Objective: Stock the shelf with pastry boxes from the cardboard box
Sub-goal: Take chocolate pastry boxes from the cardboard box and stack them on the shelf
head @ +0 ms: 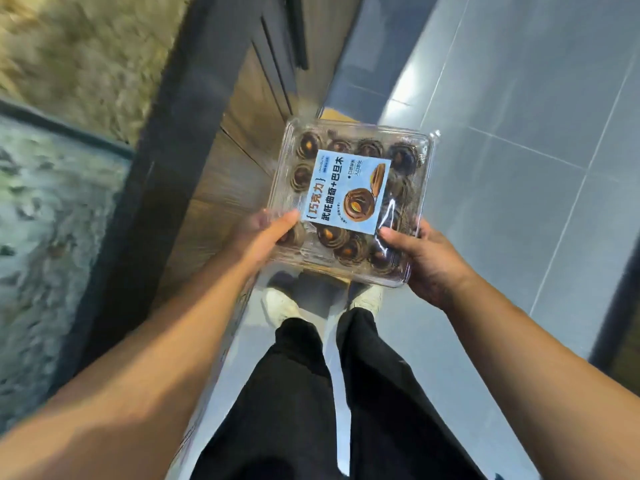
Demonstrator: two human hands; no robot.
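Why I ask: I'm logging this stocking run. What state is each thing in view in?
pastry box: lid closed, label up, held in the air, not yet shelved.
left hand: grips the box's near left corner, thumb on the lid.
right hand: grips the box's near right corner, thumb on the lid.
shelf: at the person's left; contents too blurred to tell.

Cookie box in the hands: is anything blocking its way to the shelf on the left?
Nothing visible does. The left hand and right hand hold the cookie box beside the shelf; only its dark front edge lies between. The shelf's contents are blurred.
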